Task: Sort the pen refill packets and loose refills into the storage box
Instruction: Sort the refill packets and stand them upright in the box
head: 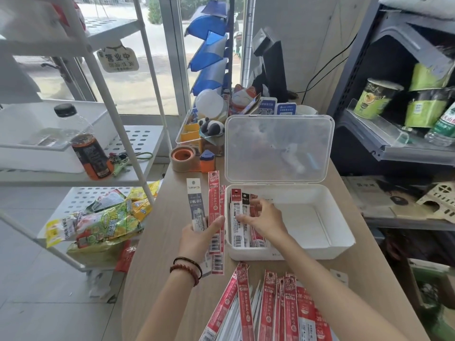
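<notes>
A white storage box [317,251] stands open on the wooden table, its clear lid [279,148] tilted up behind it. Several refill packets [240,225] lie side by side along its left wall. My right hand [264,219] rests on those packets inside the box, fingers spread. Just left of the box, my left hand [198,236] grips a fan of packets: a grey-and-white one [195,200] and red ones [214,195]. A heap of red packets and loose white refills [268,308] lies at the table's near edge.
A tape roll [183,158], an orange sharpener [207,162] and a clear organiser with a panda figure [211,127] sit behind the box. A white cart [138,141] with a bottle [89,148] and snack bags stands to the left. Grey shelving [394,148] is on the right.
</notes>
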Available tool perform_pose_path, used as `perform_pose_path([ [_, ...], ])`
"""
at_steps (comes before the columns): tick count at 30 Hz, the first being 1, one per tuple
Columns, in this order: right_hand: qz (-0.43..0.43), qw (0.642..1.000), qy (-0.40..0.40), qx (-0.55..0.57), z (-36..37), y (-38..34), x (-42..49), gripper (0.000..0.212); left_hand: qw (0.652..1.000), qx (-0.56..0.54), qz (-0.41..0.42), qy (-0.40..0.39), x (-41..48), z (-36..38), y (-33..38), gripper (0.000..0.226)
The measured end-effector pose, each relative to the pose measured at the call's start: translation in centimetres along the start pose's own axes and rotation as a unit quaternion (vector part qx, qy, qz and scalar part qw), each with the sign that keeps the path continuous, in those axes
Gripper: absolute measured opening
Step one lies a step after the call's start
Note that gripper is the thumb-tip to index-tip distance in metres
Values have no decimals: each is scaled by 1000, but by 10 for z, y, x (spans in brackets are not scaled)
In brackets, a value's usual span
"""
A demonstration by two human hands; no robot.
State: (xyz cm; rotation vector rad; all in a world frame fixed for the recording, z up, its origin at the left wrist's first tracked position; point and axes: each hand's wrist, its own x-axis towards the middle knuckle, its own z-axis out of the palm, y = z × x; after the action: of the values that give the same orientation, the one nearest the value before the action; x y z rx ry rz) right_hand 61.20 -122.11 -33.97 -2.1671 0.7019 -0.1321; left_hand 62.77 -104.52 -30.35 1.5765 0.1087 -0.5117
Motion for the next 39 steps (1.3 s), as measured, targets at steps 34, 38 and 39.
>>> perform_pose_path([
  [34,34,974,7,223,-51,-1,5,11,999,28,20,-35,9,-4,-5,21],
  [38,52,990,-13,129,-43,11,10,16,998,12,25,-54,9,-1,-5,24],
  [39,51,992,-27,113,-39,13,11,17,998,7,25,-60,9,0,-4,25],
])
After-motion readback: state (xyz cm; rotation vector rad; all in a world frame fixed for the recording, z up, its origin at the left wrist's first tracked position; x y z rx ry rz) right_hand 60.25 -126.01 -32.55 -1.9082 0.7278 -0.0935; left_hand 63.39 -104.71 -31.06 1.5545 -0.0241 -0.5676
